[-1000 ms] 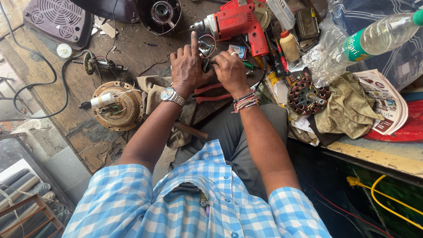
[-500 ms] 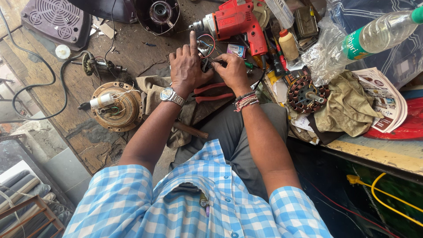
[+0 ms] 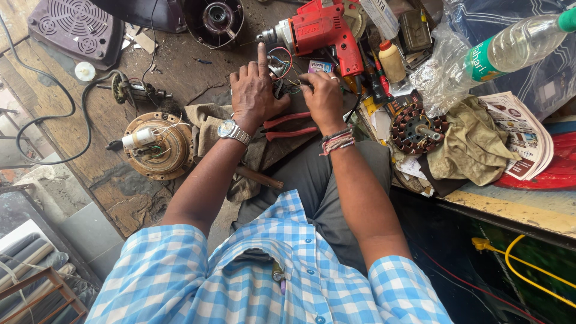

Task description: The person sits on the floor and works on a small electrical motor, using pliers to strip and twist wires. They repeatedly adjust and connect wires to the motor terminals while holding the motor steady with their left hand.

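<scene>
Head view: the left hand (image 3: pixel 255 90) and right hand (image 3: pixel 324 96) meet over a small wire bundle (image 3: pixel 282 75), fingers pinched on it, left forefinger raised. One red drill (image 3: pixel 318 30) crowds the far side; one pair of pliers (image 3: pixel 288 126) lies beneath. Little free bench. Pose unchanged since earlier.

Your hands, the left hand (image 3: pixel 255 90) and the right hand (image 3: pixel 322 96), cover the small wired part (image 3: pixel 282 71) between them (only coloured leads show), so your grip is unclear. The red drill (image 3: pixel 321 30) and plastic bottle (image 3: pixel 516 42) run off the frame's upper edge.
</scene>
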